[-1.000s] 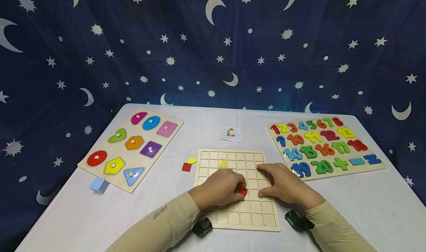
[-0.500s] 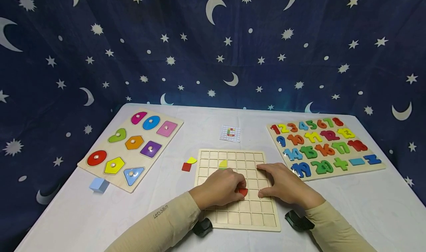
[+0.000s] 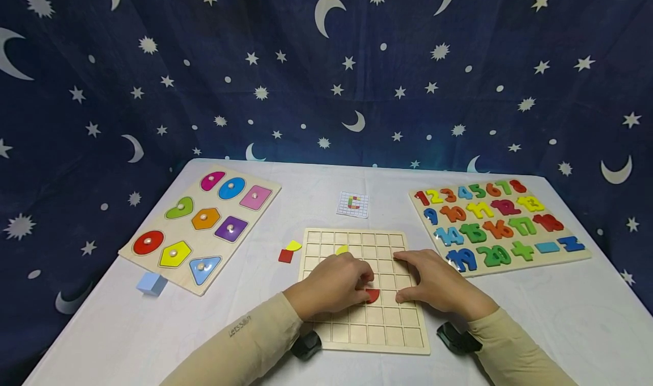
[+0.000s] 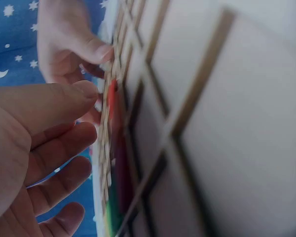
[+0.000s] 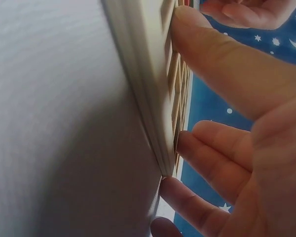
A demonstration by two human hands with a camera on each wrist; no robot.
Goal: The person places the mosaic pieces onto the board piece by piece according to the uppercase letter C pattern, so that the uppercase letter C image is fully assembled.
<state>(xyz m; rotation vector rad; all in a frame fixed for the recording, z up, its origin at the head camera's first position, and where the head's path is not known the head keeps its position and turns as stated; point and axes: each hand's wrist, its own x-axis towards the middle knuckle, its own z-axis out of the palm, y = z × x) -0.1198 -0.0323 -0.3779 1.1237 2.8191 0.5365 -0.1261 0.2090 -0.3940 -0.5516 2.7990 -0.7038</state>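
Observation:
A wooden grid board lies in the middle of the table. My left hand is over it, thumb tip beside a red piece with a rounded corner that lies in a cell. In the left wrist view the fingers of that hand are loosely bent with nothing between them; red, dark red and green pieces show in the grid. A yellow rounded piece peeks out behind the hand. My right hand rests its spread fingertips on the board's right side, as the right wrist view shows at the board's edge.
Left of the board lie a dark red square and a yellow rounded piece. A pattern card lies behind it. A shape puzzle and blue block are at left, a number puzzle at right.
My left hand has let go of the red piece and drawn back slightly to the left, so more of the piece shows. The right hand has stayed in place.

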